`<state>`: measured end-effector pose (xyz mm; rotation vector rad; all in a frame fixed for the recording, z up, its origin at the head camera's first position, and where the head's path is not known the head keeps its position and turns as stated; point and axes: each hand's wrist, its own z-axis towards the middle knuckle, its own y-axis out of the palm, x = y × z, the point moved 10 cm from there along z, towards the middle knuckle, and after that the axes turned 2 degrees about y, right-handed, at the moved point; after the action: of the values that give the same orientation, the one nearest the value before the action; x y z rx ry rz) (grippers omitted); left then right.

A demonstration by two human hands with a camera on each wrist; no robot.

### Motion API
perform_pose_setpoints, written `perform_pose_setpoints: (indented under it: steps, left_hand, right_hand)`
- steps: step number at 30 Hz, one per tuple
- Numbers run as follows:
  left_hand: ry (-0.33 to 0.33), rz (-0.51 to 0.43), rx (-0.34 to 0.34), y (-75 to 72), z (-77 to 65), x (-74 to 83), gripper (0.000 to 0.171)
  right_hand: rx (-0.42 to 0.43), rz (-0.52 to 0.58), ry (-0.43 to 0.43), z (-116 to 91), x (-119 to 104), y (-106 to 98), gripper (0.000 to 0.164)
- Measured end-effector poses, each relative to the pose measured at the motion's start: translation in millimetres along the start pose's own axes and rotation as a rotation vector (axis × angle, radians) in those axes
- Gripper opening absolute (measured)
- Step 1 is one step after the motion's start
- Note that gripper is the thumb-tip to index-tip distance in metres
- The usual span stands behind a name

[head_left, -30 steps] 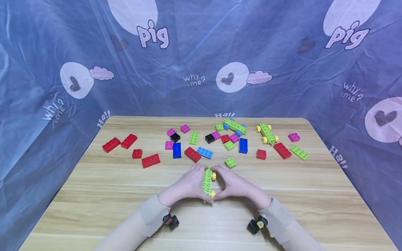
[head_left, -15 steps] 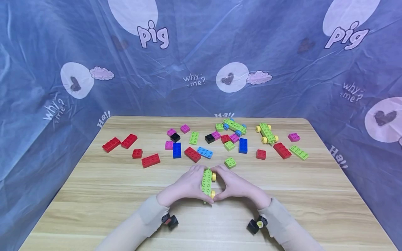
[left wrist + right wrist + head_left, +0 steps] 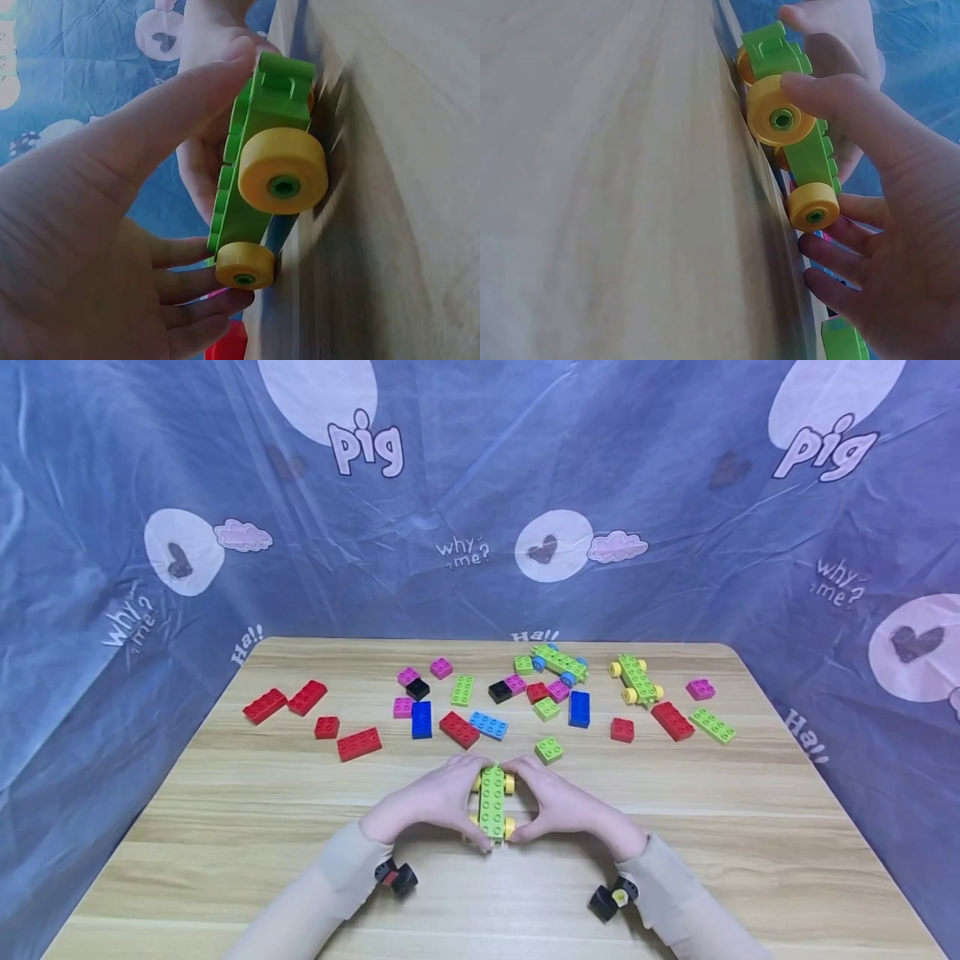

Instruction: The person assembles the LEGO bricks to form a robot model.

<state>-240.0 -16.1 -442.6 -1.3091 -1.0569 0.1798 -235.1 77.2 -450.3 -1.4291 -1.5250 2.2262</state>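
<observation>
A lime-green toy car base (image 3: 491,806) with studs on top and yellow wheels stands on the wooden table between both hands. My right hand (image 3: 562,802) pinches it lengthwise: in the right wrist view the thumb (image 3: 799,86) lies on the near yellow wheel (image 3: 776,116), and the fingers reach the far wheel (image 3: 814,206). Around its other side curves my left hand (image 3: 431,802), loosely, with a gap between palm and car. In the left wrist view that thumb (image 3: 241,51) is beside the car's end, and the fingertips (image 3: 238,300) are at the far wheel.
Loose bricks lie across the back half, including a green square brick (image 3: 549,750), a red brick (image 3: 459,730) and a light blue brick (image 3: 489,725). Two more car bases, one blue-wheeled (image 3: 558,662) and one yellow-wheeled (image 3: 636,680), stand at the back right. Blue cloth (image 3: 480,468) hangs behind.
My left hand has shifted slightly left and loosened from the car base, uncovering its left wheels. The car base now sits straighter and a little further left. My right hand has barely moved.
</observation>
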Motion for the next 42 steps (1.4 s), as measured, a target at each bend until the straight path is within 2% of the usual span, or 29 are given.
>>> perform_pose_setpoints:
  steps: [4,9,13,18,21,25,30,36,42]
  left_hand:
    - [0.018,-0.021,-0.015,-1.2,-0.5,-0.7,0.117]
    - [0.039,-0.054,-0.041,-5.9,-2.3,-2.8,0.112]
    - [0.066,-0.051,-0.067,-15.6,-4.8,-3.3,0.098]
    - [0.090,-0.050,-0.083,-32.9,-6.8,-6.4,0.067]
    - [0.124,-0.038,-0.026,-49.3,-5.6,-8.7,0.054]
    - [0.150,-0.005,0.103,-74.4,-4.0,-16.7,0.042]
    - [0.158,0.039,0.243,-100.3,-4.9,-37.1,0.034]
    - [0.099,-0.019,0.331,-118.1,-6.8,-73.5,0.035]
    - [0.030,-0.062,0.370,-129.2,-4.9,-108.1,0.046]
  right_hand:
    - [-0.001,0.009,0.009,0,0,1,0.104]
    - [0.006,0.034,0.050,1,1,0,0.110]
    - [0.020,0.035,0.064,1,-1,-1,0.113]
    - [0.018,0.035,0.081,1,0,1,0.115]
    - [0.018,0.039,0.078,2,0,2,0.114]
    - [0.021,0.034,0.071,2,-1,2,0.112]
    - [0.023,0.027,0.087,2,1,3,0.110]
    - [0.015,0.026,0.096,2,1,3,0.110]
    - [-0.003,0.033,0.115,2,4,6,0.108]
